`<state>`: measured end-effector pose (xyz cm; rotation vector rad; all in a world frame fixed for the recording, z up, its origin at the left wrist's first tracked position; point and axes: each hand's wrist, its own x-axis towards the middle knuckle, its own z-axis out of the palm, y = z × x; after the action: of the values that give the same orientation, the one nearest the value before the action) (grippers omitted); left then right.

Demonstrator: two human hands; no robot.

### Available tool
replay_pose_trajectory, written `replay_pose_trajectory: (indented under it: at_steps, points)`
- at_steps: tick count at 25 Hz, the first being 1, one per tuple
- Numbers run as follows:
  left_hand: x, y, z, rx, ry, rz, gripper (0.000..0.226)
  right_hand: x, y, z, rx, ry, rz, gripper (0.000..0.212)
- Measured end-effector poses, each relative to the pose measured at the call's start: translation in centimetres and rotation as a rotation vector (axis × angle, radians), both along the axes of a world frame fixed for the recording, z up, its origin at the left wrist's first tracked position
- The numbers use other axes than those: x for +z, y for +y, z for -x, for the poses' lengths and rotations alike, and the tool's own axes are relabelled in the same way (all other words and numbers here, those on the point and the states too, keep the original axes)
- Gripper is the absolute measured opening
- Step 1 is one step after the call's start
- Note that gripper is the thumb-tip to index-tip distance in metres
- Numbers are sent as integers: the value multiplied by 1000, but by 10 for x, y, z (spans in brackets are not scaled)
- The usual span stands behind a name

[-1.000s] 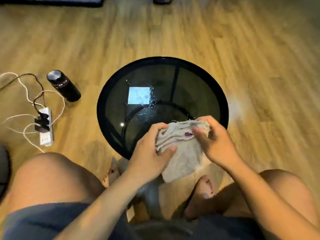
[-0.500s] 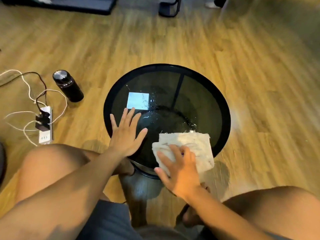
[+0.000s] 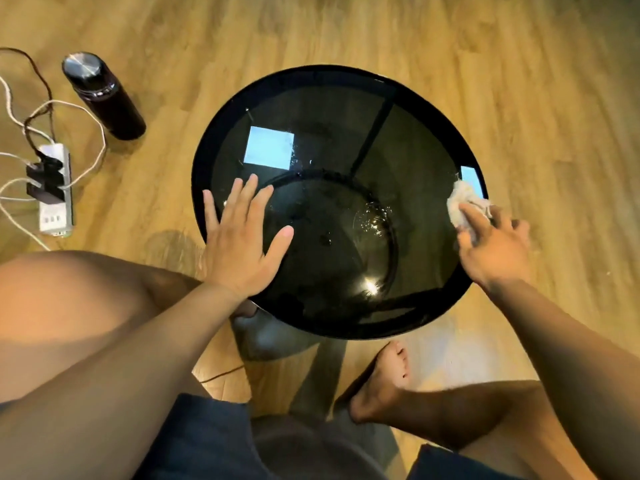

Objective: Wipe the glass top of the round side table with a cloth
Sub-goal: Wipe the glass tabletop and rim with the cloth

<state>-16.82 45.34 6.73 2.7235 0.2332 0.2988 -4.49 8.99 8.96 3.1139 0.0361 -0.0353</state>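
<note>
Left hand (image 3: 242, 244): flat, fingers spread, pressed on the glass (image 3: 329, 133)
Right hand (image 3: 493, 247): presses the cloth (image 3: 462, 202) at the rim
Bottle (image 3: 104, 95): on floor, beyond left hand

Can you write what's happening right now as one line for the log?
step: wiping | right hand: presses cloth at table's right rim | left hand: flat on glass | droplets: near centre
</note>
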Motion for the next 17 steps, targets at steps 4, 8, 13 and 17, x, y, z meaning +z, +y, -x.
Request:
replay_pose_trajectory:
  at_steps: [4, 8, 13, 17]
  points:
    - [-3, 2, -1, -7, -34, 13, 64, -2, 83, 71, 114, -98, -241, 40]
    - [-1, 3, 2, -35, -100, 91, 63, -13, 208, 157, 428, -114, -430, 29]
    - [-1, 21, -3, 6, -115, 88, 58, -5, 160, 130, 754, -40, -292, 37]
    - [-2, 22, -8, -15, -39, 87, 60, 2, 28, 33, 210, -79, -150, 39]
